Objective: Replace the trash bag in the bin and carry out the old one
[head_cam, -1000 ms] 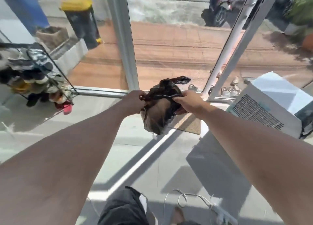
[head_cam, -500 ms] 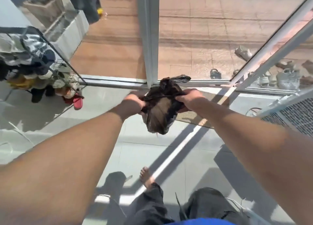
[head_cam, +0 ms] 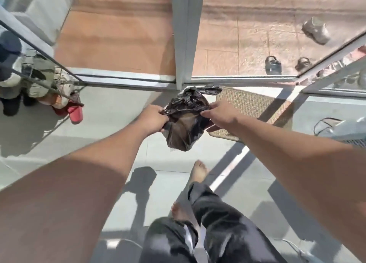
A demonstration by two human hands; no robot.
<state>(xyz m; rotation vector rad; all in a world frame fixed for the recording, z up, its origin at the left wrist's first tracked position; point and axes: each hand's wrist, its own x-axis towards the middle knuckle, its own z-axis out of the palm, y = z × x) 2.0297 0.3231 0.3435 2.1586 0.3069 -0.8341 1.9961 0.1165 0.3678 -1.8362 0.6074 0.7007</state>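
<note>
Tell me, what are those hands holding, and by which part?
A small black trash bag, gripped near its bunched top: the left hand pinches one side, the right hand the other.

We find no readable text, label, brand, number or sign anywhere in view
</note>
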